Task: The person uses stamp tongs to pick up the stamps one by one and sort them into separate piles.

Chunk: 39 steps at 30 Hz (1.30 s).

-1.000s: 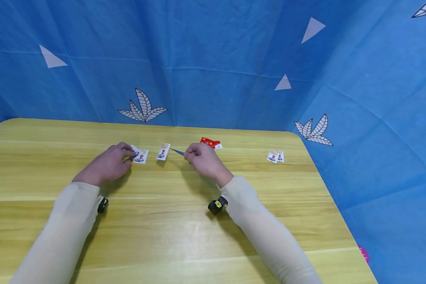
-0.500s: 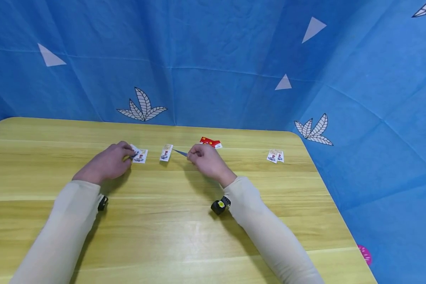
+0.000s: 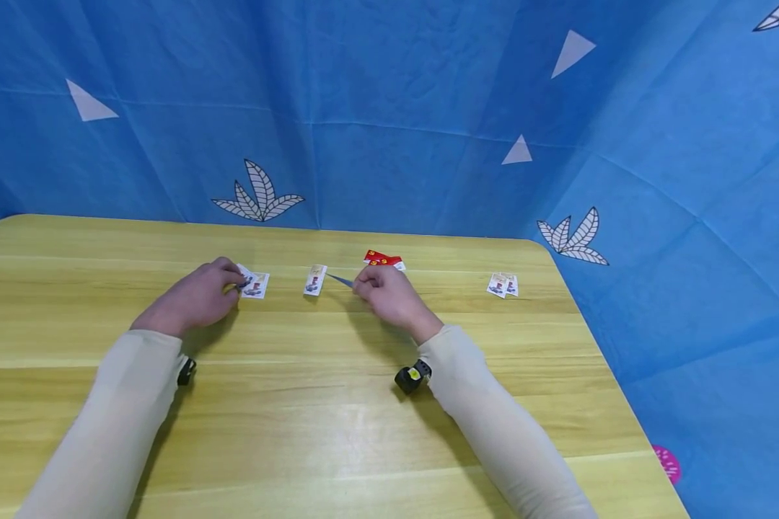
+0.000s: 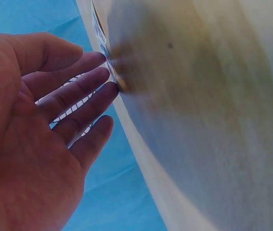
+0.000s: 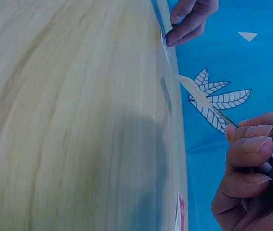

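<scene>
My right hand (image 3: 392, 299) pinches slim pointed tweezers (image 3: 341, 280). A small white printed paper (image 3: 315, 280) hangs from their tip, just above the table; in the right wrist view this paper (image 5: 194, 91) looks curled. My left hand (image 3: 203, 297) reaches over two overlapping printed papers (image 3: 256, 285) on the table. In the left wrist view its fingers are extended, their tips touching the papers' edge (image 4: 108, 55), and the thumb stands apart. Behind the right hand lie red papers with yellow marks (image 3: 392, 261), partly hidden by that hand.
Two more overlapping printed papers (image 3: 498, 285) lie toward the table's right edge. The wooden table (image 3: 298, 432) ends at a blue cloth backdrop (image 3: 396, 108) with leaf and triangle prints.
The right hand has moved a little to the right, carrying the tweezers and the paper farther from the left pile. The left hand stays over its papers.
</scene>
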### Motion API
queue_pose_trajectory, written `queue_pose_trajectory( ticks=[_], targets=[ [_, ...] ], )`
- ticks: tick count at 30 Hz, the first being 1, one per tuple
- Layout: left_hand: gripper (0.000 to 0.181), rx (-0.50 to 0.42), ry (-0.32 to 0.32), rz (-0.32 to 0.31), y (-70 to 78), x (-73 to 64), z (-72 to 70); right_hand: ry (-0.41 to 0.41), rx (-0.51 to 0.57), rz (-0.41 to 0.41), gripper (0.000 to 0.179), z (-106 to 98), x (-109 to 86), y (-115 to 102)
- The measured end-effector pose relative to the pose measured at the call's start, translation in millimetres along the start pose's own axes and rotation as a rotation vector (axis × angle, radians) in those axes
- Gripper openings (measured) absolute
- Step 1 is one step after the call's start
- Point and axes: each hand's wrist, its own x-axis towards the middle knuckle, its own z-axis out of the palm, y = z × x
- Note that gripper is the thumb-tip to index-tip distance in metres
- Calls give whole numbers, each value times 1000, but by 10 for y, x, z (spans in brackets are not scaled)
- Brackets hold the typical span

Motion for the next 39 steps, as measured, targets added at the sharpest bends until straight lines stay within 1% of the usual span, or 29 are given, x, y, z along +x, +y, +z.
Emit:
queue_pose_trajectory(
  ticks=[4,12,19,29,39],
  targets=[
    [40,-8,-2,4,-12,3,7,8,11,8,19,-40,-27,8],
    [40,-11,-5,14,-39,-15,-5,-9,100,46,21,-101,-84,-2],
    [40,1,7,16,-46,-8,-4,-11,91,55,22,-111,-122,35],
    [39,10,16,11,-66,-1,8,-8,174,73,22,-161,-171,83],
    [40,9,17,3,-58,-2,4,-13,187,67,22,-224,-235,150]
  ],
)
